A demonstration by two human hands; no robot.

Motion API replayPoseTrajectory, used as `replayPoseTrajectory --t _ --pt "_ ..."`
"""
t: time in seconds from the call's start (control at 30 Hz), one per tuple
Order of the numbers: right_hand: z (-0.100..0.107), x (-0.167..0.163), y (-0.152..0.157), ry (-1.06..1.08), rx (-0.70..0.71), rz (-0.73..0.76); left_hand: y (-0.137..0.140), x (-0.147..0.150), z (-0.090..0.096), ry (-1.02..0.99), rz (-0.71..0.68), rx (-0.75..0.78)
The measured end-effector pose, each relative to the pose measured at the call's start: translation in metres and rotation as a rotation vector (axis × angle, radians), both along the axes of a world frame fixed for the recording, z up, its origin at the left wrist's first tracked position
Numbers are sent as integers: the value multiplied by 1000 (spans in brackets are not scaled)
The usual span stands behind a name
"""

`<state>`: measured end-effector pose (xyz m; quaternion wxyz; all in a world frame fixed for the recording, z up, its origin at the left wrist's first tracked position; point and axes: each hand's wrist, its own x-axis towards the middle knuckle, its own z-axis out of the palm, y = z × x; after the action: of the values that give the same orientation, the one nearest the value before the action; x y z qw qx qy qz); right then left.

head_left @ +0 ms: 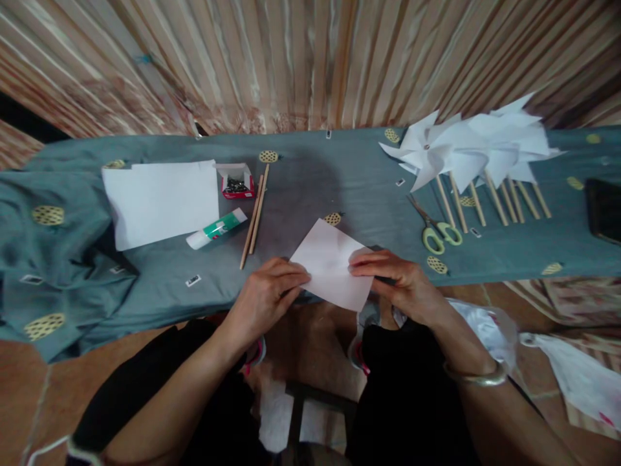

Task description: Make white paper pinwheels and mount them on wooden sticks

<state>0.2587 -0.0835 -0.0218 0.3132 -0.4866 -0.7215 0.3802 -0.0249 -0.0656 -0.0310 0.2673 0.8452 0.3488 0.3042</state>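
Note:
A square white sheet of paper is held over the table's front edge, one corner pointing away from me. My left hand pinches its left corner between thumb and fingers. At the right corner, my right hand grips the sheet, fingers on top and thumb below. To the left of the sheet lie two thin wooden sticks, a green and white glue stick and a small red box of dark metal pins. Scissors with pale green handles rest to the right.
Several white paper pinwheels on wooden sticks lie at the back right. A stack of white paper sits on the left. The blue-green tablecloth bunches at the left end. A dark phone-like object lies far right. Striped curtain hangs behind.

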Motion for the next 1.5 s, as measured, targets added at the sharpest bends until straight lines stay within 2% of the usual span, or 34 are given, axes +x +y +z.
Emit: replayPoseTrajectory --t 0.13,0.27,0.37,0.57,0.63,0.7,0.77,0.87,1.0,1.17,1.5 --pt "-2 -4 3 -52 -20 -29 -3 1 1 12 58 -45" --pt "-6 -16 7 -67 -38 -219 -2 1 3 61 126 -37" --pt "-6 -24 12 -156 -44 -336 -1 2 2 125 196 -42" --pt "-4 -34 20 -241 25 -411 2 1 -1 177 294 -97" --pt "-4 -35 22 -259 24 -426 3 0 1 204 310 -73" --pt "-6 -37 23 -273 23 -444 3 3 3 246 325 20" --pt "-6 -38 24 -287 27 -455 0 10 6 285 304 137" --pt "-7 -39 25 -312 41 -445 -12 27 5 300 127 233" --pt "-7 -40 24 -345 78 -431 -26 46 -5 381 9 211" --pt "-10 -40 24 -358 121 -410 -28 49 -13 447 30 162" --pt "-9 -44 25 -388 160 -410 -28 47 -16 467 48 156"
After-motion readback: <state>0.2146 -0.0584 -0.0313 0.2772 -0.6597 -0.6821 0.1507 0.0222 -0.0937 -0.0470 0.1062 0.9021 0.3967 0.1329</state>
